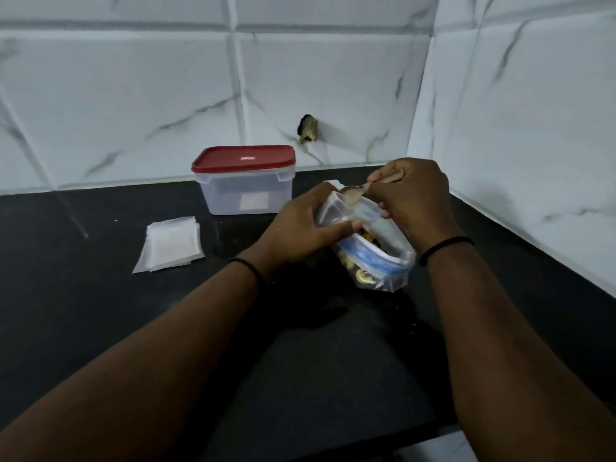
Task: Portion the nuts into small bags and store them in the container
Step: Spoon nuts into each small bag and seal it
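Note:
A large clear zip bag of nuts with a blue seal strip stands open on the black counter. Above it, my left hand holds a small clear bag open at its mouth. My right hand grips a spoon, whose bowl sits at the small bag's opening. A stack of empty small bags lies flat to the left. The clear container with a red lid stands shut near the back wall.
White marble-look tiled walls close the counter at the back and on the right, forming a corner. A small dark fitting sticks out of the back wall. The counter's front edge runs at the lower right.

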`<control>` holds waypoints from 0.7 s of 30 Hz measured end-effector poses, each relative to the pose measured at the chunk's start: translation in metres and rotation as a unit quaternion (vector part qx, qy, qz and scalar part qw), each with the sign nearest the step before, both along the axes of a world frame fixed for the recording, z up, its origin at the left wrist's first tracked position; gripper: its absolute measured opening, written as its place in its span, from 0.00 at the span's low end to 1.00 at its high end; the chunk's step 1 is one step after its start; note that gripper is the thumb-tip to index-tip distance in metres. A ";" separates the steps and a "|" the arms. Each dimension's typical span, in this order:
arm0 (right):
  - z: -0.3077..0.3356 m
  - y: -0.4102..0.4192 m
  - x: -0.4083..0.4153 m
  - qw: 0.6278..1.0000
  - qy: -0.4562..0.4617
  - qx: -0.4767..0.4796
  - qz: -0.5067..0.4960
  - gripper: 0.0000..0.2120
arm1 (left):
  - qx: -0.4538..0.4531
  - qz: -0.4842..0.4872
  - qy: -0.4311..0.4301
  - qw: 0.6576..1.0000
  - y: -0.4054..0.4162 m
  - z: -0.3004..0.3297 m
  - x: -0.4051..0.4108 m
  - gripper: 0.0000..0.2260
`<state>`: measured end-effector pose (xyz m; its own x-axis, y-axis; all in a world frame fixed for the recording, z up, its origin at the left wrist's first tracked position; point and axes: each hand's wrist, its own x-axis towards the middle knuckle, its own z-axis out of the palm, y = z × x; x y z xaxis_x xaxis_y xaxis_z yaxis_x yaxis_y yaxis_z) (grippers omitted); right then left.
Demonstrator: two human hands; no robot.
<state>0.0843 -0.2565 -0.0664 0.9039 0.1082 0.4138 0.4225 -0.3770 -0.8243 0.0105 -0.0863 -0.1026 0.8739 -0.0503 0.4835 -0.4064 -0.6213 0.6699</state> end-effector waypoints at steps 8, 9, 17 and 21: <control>-0.010 0.020 -0.005 0.994 -0.084 -0.034 0.060 0.09 | -0.014 0.039 -0.018 0.999 0.024 -0.003 -0.019 0.10; -0.011 0.021 -0.005 0.993 -0.096 -0.038 0.062 0.07 | -0.017 0.042 -0.021 0.999 0.026 -0.003 -0.021 0.10; -0.016 0.031 0.001 0.984 -0.137 -0.098 0.054 0.06 | -0.087 0.070 -0.058 0.992 0.034 -0.007 -0.020 0.13; -0.019 0.033 0.004 0.984 -0.135 -0.089 0.076 0.05 | -0.104 0.106 -0.080 0.986 0.035 -0.011 -0.021 0.15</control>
<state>0.0882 -0.2234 -0.0851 0.7316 0.3251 0.5992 0.6793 -0.4207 -0.6013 -0.0101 -0.0517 -0.1132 0.7652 0.2403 0.5973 -0.3932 -0.5602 0.7291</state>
